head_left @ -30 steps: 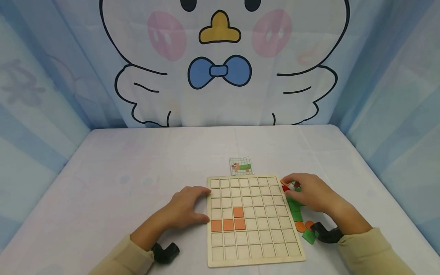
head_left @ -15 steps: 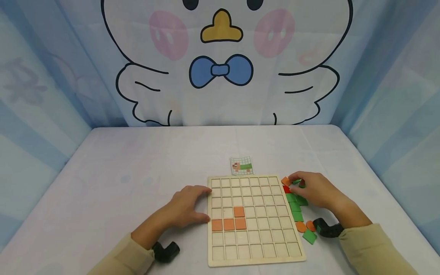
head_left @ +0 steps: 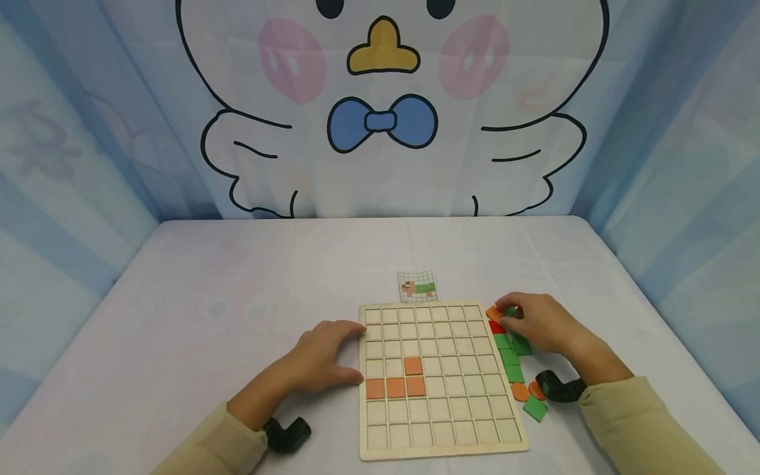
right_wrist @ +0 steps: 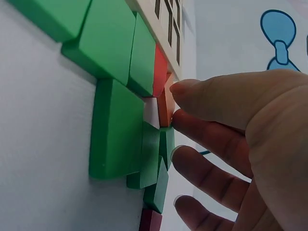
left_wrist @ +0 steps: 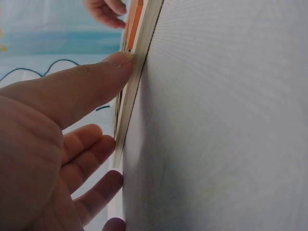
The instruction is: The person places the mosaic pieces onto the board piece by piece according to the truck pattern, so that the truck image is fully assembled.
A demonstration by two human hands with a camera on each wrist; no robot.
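Note:
A wooden grid board (head_left: 442, 415) lies flat, with several orange square tiles (head_left: 394, 388) set in its cells. My left hand (head_left: 317, 356) rests at the board's left edge, fingers spread; in the left wrist view its thumb (left_wrist: 103, 79) touches the rim. Beside the board's top right corner is my right hand (head_left: 543, 323). Its thumb and index fingertips are at a loose orange tile (right_wrist: 166, 103), and I cannot tell whether they touch it. Next to that tile lie a red tile (right_wrist: 159, 70) and several green tiles (right_wrist: 115, 127). The hand partly hides the pile in the head view.
A small picture card (head_left: 417, 287) with a gridded animal drawing lies behind the board. Orange round pieces (head_left: 519, 392) and a green tile (head_left: 536, 409) lie to the board's right. Black curved pieces (head_left: 287, 435) sit at both wrists. A printed curtain (head_left: 380, 178) stands behind the table.
My right hand has drawn slightly back and right, uncovering the orange and red tiles by the board's corner, which it covered earlier. The left hand and the tiles on the board stay put.

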